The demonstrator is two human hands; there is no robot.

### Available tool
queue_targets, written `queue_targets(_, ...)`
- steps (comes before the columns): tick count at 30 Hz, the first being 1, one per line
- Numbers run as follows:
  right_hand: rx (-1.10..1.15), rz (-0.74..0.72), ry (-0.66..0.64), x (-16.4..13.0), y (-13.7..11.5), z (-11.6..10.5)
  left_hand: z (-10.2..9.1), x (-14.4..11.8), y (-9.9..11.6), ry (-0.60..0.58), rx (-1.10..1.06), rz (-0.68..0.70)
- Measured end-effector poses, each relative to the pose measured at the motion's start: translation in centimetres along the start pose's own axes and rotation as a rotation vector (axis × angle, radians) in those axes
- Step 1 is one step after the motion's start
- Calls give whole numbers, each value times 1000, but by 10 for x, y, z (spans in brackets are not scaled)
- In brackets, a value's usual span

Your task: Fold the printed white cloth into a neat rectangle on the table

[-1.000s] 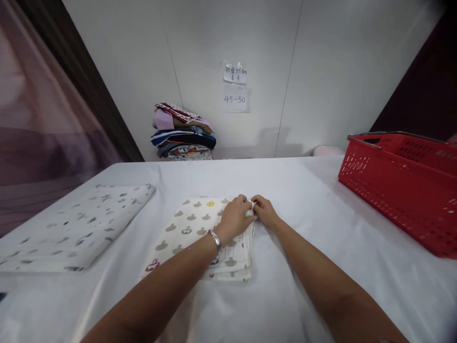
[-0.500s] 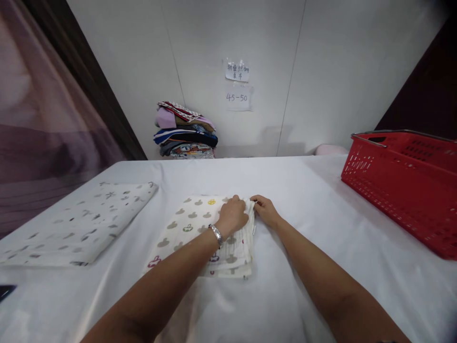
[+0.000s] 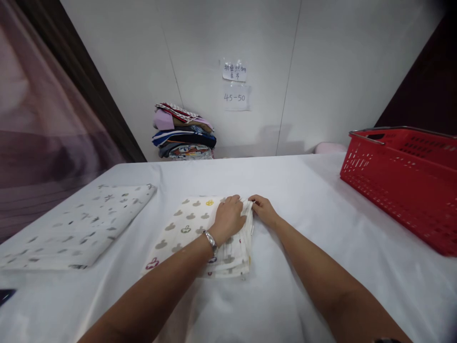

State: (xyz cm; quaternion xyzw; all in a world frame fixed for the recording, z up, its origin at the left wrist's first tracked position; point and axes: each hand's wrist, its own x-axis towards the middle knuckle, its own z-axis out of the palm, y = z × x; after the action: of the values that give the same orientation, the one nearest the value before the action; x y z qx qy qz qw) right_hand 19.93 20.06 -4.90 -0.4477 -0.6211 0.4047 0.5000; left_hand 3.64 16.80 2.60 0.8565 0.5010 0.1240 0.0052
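A folded white cloth [image 3: 189,216] with grey mushroom prints and a few coloured ones lies in layers at the middle of the table. My left hand [image 3: 229,218], with a silver bracelet at the wrist, rests palm down on its upper right part, fingers stretched out. At the far right corner of the cloth, my right hand [image 3: 263,209] pinches the layered edge between thumb and fingers. The lower right edges of the layers are slightly uneven. My left forearm hides part of the near side.
Another folded white cloth [image 3: 103,214] with grey marks lies at the left of the white-covered table [image 3: 285,176]. A red basket [image 3: 400,176] stands on the right. Behind the table is a fabric stack [image 3: 185,136]. A dark object [image 3: 5,295] sits at the left edge.
My left hand has flattened and its fingers have straightened on the cloth. My right hand stays at the far right corner. The view has shifted slightly.
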Motion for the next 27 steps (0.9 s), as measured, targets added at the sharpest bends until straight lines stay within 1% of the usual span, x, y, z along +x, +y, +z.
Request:
queue_targets(5, 37, 6, -4, 0, 0, 1, -9, 3, 0, -62, 39, -30)
queue_targets(8, 52, 2, -11, 0, -1, 1, -11, 5, 0, -89, 43, -48)
queue_targets(10, 40, 2, -10, 0, -1, 1, -9, 6, -2, -66, 23, -28)
queue_targets(13, 8, -6, -9, 1, -1, -1, -2, 10, -4, -3, 4, 108)
queue_targets(15, -24, -22, -3, 1, -1, -1, 1, 12, -3, 8, 26, 154)
queue_targets(22, -90, -35, -12, 0, -4, -2, 0, 12, 6, 24, 175, 76)
queue_targets(27, -81, -40, -21, -1, -6, 0, 4, 13, 5, 68, 237, 77)
